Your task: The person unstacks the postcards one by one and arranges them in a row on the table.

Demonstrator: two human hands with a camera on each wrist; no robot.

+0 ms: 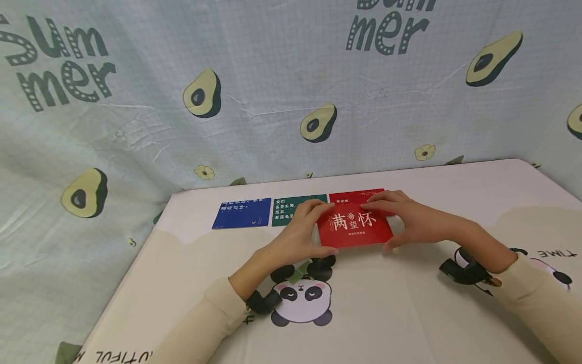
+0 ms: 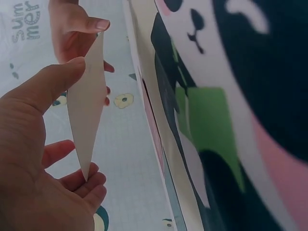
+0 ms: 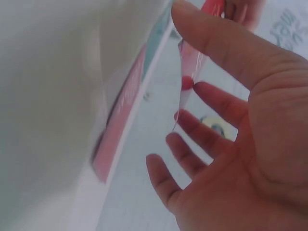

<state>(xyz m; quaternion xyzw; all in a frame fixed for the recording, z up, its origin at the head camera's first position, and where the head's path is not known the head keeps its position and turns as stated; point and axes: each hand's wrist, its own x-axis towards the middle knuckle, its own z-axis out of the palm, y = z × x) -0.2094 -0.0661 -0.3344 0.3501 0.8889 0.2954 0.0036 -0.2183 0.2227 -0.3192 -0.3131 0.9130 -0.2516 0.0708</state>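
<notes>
A red card (image 1: 354, 233) with white Chinese characters is held up between both hands, its printed side toward the head camera. The left hand (image 1: 297, 230) grips its left side, with the thumb low and the fingers at the upper edge. In the left wrist view, the card's pale side (image 2: 87, 108) lies between that thumb and the fingers. On the other side, the right hand (image 1: 411, 218) holds the card with fingertips at the top edge and thumb by the lower right corner. Behind it, another red card (image 1: 354, 195) on the table is partly covered.
A blue card (image 1: 242, 213) and a green card (image 1: 297, 205) lie in a row with the rear red card near the table's back edge. The pale tablecloth (image 1: 386, 308) carries a printed panda. An avocado-patterned curtain (image 1: 259, 76) hangs behind the table.
</notes>
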